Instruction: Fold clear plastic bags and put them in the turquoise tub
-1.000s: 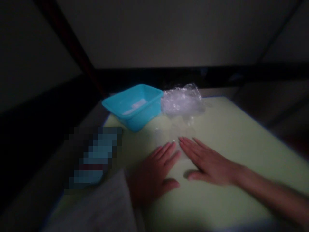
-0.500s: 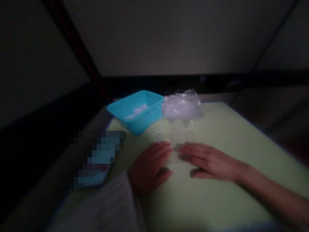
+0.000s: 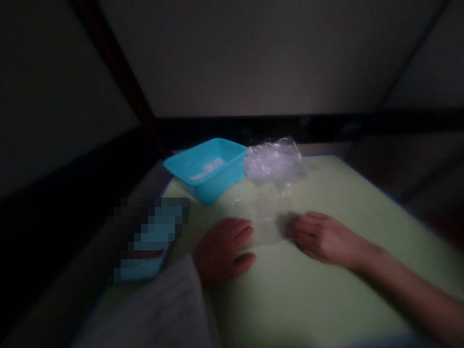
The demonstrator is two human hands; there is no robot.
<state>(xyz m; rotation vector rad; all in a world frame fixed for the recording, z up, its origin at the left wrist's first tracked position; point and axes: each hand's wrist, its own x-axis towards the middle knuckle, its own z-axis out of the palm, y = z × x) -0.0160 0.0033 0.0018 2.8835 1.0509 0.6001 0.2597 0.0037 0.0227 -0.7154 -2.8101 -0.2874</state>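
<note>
Plastic sheet lies flat, nearer me than the blue tub.
I see my left hand half open, gripping nothing; my right hand curls, but blurry, so I can't tell if it holds anything.

Left hand: palm down (sleeved) | right hand: fingers curled | right forearm: bare

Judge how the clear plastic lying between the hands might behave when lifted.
The clear plastic looks thin, so it is probably light. Faint lines like creases suggest it may be floppy. Small glints hint at a smooth, perhaps slippery surface.
</note>
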